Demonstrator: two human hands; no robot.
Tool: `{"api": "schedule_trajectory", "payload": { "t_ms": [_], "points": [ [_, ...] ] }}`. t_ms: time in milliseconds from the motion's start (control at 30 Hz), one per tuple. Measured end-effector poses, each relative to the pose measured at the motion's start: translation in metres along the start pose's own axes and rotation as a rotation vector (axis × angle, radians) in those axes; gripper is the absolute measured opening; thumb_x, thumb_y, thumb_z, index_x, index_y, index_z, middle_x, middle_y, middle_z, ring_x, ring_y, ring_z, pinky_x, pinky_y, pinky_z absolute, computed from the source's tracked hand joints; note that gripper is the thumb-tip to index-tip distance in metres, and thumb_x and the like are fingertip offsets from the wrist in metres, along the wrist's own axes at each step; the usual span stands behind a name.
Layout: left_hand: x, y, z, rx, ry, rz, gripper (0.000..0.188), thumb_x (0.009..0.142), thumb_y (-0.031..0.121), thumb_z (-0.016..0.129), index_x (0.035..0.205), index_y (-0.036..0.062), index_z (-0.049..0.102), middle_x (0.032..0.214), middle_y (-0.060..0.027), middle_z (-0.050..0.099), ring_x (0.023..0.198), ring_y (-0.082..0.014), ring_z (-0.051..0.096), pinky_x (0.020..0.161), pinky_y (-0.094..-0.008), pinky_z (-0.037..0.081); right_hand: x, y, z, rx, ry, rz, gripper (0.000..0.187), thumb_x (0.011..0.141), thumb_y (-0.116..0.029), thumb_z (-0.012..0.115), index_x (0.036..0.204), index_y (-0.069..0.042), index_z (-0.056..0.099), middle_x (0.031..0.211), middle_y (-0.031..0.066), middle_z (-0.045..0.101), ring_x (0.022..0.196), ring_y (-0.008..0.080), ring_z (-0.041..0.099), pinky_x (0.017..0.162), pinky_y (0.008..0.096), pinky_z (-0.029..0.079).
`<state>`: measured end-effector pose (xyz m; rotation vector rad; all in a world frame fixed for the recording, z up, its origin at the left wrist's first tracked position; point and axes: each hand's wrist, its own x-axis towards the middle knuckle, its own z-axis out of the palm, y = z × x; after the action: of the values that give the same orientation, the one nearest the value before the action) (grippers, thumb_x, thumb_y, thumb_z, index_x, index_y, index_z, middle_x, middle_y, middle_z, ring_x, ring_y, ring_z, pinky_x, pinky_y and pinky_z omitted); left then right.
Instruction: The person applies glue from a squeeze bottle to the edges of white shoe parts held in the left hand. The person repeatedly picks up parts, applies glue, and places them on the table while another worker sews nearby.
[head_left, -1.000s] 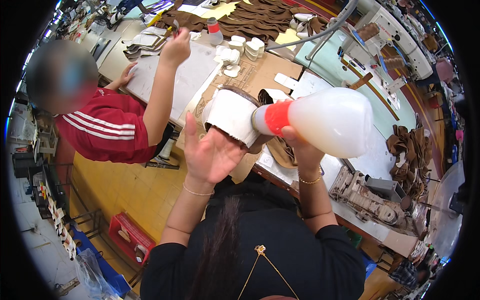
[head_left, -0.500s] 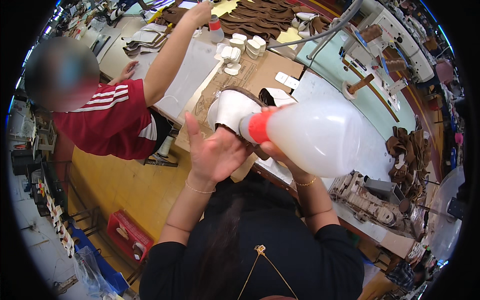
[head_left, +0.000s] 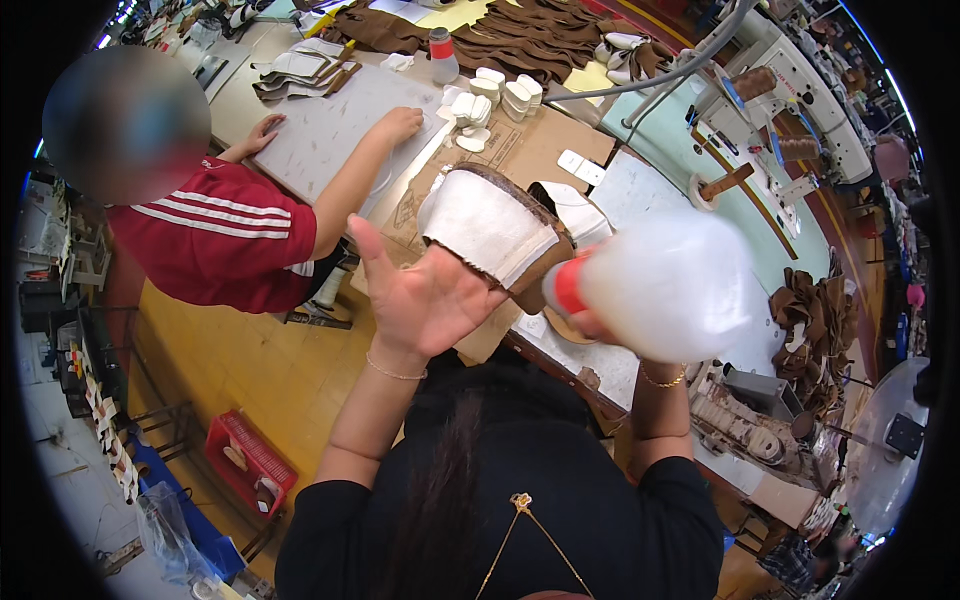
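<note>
My left hand (head_left: 425, 300) is palm up, its thumb stretched out and its fingers hidden inside a shoe upper (head_left: 485, 222). This upper is brown, with its white lining facing me. My right hand (head_left: 592, 326) holds a translucent squeeze bottle (head_left: 680, 285) near its neck, which has a red band (head_left: 570, 285). The bottle is tilted, blurred by motion, and its mouth end is just right of the upper; whether they touch is unclear. Most of the right hand is hidden behind the bottle. Beyond the upper lies another white-and-brown piece (head_left: 570, 212).
To the left a co-worker in a red shirt (head_left: 210, 230) rests an arm on the table. Stacks of white pads (head_left: 472, 108), a second red-banded bottle (head_left: 442, 58) and brown pieces (head_left: 510, 40) lie farther back. A sewing machine (head_left: 800, 90) with thread spools stands right.
My right hand has drawn the bottle to the right, away from the upper, uncovering more white lining. The co-worker's raised arm has come down to the table.
</note>
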<state>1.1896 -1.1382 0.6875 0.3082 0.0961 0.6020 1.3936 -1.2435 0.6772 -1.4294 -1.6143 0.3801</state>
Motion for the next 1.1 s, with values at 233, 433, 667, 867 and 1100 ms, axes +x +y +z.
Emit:
{"api": "schedule_trajectory", "payload": {
  "t_ms": [233, 433, 667, 867, 1100],
  "points": [
    [0.004, -0.005, -0.002, -0.06, -0.039, -0.01, 0.116, 0.061, 0.087, 0.025, 0.139, 0.0031, 0.011, 0.142, -0.0132, 0.022, 0.13, -0.0273, 0.024, 0.106, -0.0377, 0.019, 0.032, -0.022, 0.007, 0.38, 0.313, 0.024, 0.063, 0.068, -0.029, 0.076, 0.116, -0.001, 0.046, 0.104, 0.009, 0.058, 0.096, 0.0199, 0.056, 0.084, 0.0329, 0.045],
    [-0.006, 0.016, -0.004, 0.044, -0.012, 0.062, 0.113, 0.063, 0.086, 0.027, 0.139, 0.0042, 0.011, 0.143, -0.016, 0.02, 0.13, -0.0315, 0.024, 0.104, -0.043, 0.024, 0.05, 0.028, 0.003, -0.125, 0.368, 0.102, 0.049, 0.066, -0.023, 0.078, 0.104, -0.002, 0.056, 0.097, 0.0069, 0.062, 0.085, 0.0157, 0.061, 0.076, 0.0295, 0.049],
    [0.005, 0.03, 0.004, -0.069, -0.002, 0.112, 0.106, 0.069, 0.082, 0.028, 0.138, 0.0024, 0.013, 0.141, -0.0164, 0.023, 0.128, -0.0307, 0.028, 0.103, -0.0428, 0.026, 0.053, 0.012, -0.019, 1.212, -0.181, 0.455, 0.071, 0.062, -0.051, 0.071, 0.102, 0.004, 0.052, 0.123, 0.0267, 0.043, 0.096, 0.022, 0.057, 0.067, 0.0313, 0.053],
    [0.017, 0.036, -0.005, 0.005, -0.096, 0.151, 0.102, 0.072, 0.078, 0.028, 0.138, 0.0024, 0.013, 0.14, -0.0153, 0.025, 0.128, -0.0283, 0.029, 0.105, -0.0398, 0.023, 0.058, 0.015, 0.005, 1.146, -0.355, 0.508, 0.082, 0.056, -0.047, 0.077, 0.114, 0.003, 0.048, 0.106, 0.0168, 0.056, 0.096, 0.0197, 0.054, 0.078, 0.0292, 0.045],
    [0.048, -0.021, -0.138, 1.05, 0.212, 0.309, 0.091, 0.076, 0.058, 0.052, 0.137, 0.0008, 0.016, 0.139, -0.0169, 0.026, 0.129, -0.0274, 0.024, 0.107, -0.0376, 0.014, 0.076, 0.011, -0.018, 1.43, -0.232, 0.078, 0.087, 0.076, -0.044, 0.063, 0.125, 0.014, 0.02, 0.115, 0.0303, 0.043, 0.062, 0.0361, 0.062, 0.048, 0.0384, 0.056]
  ]
}}
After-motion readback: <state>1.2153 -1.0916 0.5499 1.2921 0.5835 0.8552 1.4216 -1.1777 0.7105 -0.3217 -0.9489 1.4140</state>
